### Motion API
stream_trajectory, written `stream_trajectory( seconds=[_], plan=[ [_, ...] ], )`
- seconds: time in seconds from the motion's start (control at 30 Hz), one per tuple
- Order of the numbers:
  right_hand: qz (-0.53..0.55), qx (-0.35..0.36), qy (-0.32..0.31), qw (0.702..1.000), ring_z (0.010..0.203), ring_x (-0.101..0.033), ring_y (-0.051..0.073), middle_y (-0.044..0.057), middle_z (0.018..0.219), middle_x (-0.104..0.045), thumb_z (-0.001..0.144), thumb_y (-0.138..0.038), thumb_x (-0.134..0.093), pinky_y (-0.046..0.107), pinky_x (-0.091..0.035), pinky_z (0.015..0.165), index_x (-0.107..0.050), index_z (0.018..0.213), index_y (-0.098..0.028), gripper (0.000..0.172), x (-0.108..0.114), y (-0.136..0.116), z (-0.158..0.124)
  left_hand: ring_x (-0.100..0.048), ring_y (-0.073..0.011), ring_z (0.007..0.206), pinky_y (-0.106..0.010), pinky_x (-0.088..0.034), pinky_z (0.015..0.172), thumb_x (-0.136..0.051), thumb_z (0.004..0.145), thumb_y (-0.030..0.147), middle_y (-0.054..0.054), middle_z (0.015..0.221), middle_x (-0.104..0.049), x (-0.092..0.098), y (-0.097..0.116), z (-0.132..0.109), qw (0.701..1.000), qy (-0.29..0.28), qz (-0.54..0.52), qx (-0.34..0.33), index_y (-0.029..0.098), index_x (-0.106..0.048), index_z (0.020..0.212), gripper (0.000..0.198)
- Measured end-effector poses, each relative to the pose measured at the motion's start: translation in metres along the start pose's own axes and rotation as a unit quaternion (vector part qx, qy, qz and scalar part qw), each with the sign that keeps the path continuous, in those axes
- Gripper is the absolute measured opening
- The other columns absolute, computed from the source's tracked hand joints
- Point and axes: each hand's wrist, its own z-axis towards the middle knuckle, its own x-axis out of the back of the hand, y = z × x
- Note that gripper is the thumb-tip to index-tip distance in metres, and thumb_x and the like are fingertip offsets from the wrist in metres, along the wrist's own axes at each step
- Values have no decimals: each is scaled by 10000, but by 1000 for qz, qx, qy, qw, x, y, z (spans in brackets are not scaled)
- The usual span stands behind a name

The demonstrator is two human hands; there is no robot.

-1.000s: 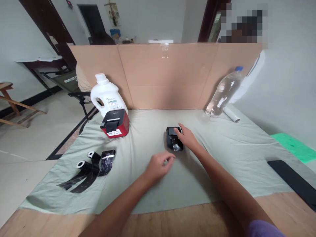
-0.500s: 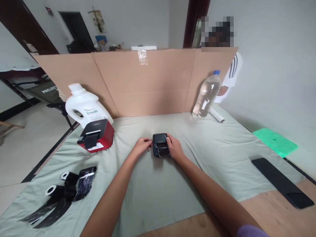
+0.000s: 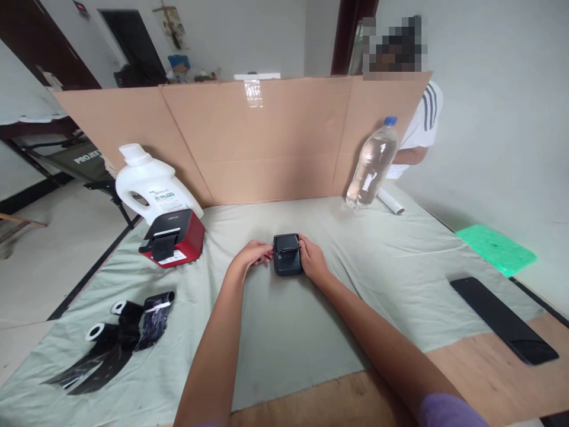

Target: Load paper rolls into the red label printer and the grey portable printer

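Note:
A small black portable printer [image 3: 287, 256] with rounded corners sits in the middle of the green-grey cloth, a darker panel across its top. My left hand [image 3: 256, 253] is at its left side, fingers curled together and the fingertips against the edge. On the opposite side my right hand [image 3: 312, 259] grips the upper right corner, thumb towards the top. A red and black label printer [image 3: 174, 237] stands to the left, a black strip coming out of its front. Nearer to me on that side lie black ribbon rolls [image 3: 128, 323] with loose ends spread on the cloth.
Behind the cloth [image 3: 284, 350] stands a cardboard screen [image 3: 275, 139]. A white jug [image 3: 149, 184] and a clear bottle [image 3: 373, 163] lean there, a white tube [image 3: 391, 201] beside the bottle. A black slab [image 3: 502, 320] lies right. A person [image 3: 420, 118] stands behind the screen.
The black printer's top panel looks different: the shiny dark flap at its front no longer shows, and a plain dark front face does. Both hands stay at its sides. The view has shifted slightly.

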Motion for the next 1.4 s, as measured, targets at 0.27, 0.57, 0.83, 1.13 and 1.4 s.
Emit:
stream_trajectory(
  seconds=[0.27, 0.57, 0.83, 1.13, 1.4],
  plan=[
    [3, -1, 2, 1000, 1287, -620, 249, 96, 1380, -667, 1037, -428, -282, 431, -456, 1115, -603, 1404, -216, 533, -1, 2, 0, -628, -134, 538, -174, -259, 394, -728, 763, 335, -78, 664, -707, 2, -4, -3, 1000, -2, -13, -1, 138, -682, 743, 203],
    [-1, -11, 2, 1000, 1270, -623, 260, 89, 1342, -685, 1025, -415, -280, 432, -456, 1109, -622, 1366, -226, 520, -1, 1, 0, -659, -103, 635, -159, -266, 424, -695, 792, 300, -85, 908, -753, 6, -9, -7, 998, -14, -57, -20, 145, -674, 889, 184],
    [-11, -1, -9, 1000, 1213, -643, 272, 97, 1301, -699, 1023, -382, -273, 440, -474, 1074, -615, 1355, -217, 505, 1, -1, 0, -598, -84, 577, -174, -221, 424, -708, 790, 317, -39, 824, -695, 2, -8, -6, 994, 10, -96, -53, 167, -635, 904, 202],
    [-12, -14, -7, 1000, 1241, -629, 289, 135, 1340, -677, 1018, -357, -284, 454, -472, 1068, -583, 1402, -164, 524, -1, 0, 1, -325, -42, 469, -197, -173, 460, -717, 806, 380, 69, 601, -393, -11, -4, -5, 978, 50, -161, -120, 157, -648, 831, 234],
    [-13, -7, 0, 1000, 1216, -644, 297, 132, 1322, -688, 1018, -345, -292, 463, -480, 1052, -604, 1376, -173, 505, -2, 1, 1, -336, -67, 472, -216, -189, 467, -663, 825, 420, 58, 608, -430, -19, -5, 0, 974, 58, -165, -147, 124, -728, 1188, 473]
  ],
)
